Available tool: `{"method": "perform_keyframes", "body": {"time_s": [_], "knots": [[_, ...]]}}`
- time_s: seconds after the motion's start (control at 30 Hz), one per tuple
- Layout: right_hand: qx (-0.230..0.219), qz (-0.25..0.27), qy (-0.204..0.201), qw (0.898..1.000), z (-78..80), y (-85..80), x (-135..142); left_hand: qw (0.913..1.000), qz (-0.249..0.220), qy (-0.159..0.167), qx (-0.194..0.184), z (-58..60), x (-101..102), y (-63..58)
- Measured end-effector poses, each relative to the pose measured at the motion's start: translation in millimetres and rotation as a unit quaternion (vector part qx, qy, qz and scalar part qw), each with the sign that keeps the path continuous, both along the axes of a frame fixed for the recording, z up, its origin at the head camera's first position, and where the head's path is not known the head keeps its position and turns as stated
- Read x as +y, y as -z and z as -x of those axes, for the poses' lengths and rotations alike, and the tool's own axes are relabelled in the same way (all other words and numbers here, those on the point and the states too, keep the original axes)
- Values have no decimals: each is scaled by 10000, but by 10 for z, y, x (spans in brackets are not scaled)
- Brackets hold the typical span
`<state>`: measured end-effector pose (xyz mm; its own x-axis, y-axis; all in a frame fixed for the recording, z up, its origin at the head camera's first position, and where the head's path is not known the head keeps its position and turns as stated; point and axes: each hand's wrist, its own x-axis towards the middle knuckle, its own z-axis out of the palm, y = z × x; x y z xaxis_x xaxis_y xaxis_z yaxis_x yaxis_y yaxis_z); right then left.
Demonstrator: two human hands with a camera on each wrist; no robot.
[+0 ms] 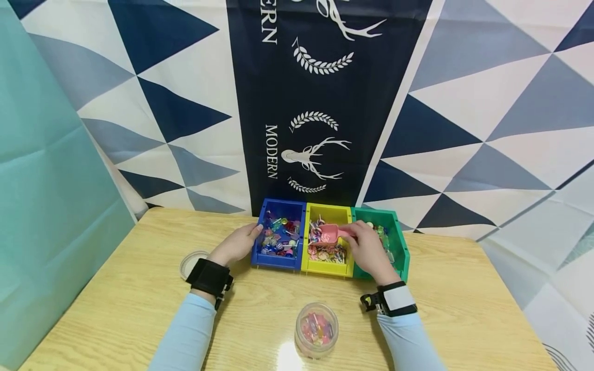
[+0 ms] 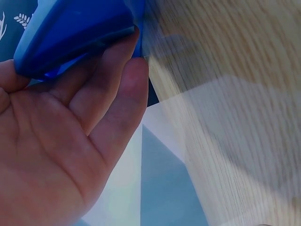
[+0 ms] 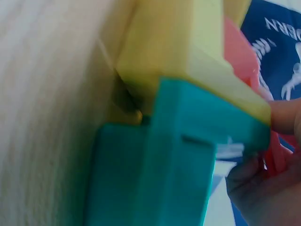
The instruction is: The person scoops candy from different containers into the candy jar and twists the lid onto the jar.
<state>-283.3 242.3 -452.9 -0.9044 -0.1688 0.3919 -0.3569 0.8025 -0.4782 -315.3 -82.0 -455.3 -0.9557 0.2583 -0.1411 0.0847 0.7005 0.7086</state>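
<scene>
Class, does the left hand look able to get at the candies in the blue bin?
Probably yes: the left hand holds the blue bin by its side, and nothing covers the candies inside.

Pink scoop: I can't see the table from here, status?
Right hand grips pink scoop at yellow bin. Left hand holds side of blue bin. Candy jar stands apart, nothing visibly blocking.

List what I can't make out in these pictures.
Pink scoop, head view: handle end hidden by the right hand.
Green bin, head view: inside partly behind that hand.
Round lid, head view: partly covered by the left wrist strap.
Jar's pieces, head view: too small to identify.
Blue bin, left wrist view: cut off by the top edge.
</scene>
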Motion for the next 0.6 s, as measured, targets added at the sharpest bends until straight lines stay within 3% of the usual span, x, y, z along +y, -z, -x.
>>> {"method": "perform_keyframes", "body": {"time_s": [0.2, 0.37, 0.47, 0.6], "knots": [[-572, 641, 86, 9963, -7, -23, 179, 10000, -70, 16, 10, 0, -2, 12], [-983, 1236, 156, 9873, -2, 17, 313, 10000, -69, 1, 6, -9, -3, 22], [-1261, 1687, 119, 9775, -1, 38, 377, 10000, -63, -11, -3, -11, -3, 20], [-1606, 2414, -71, 9570, -4, 34, 442, 10000, -28, -11, 10, -11, -2, 17]]}}
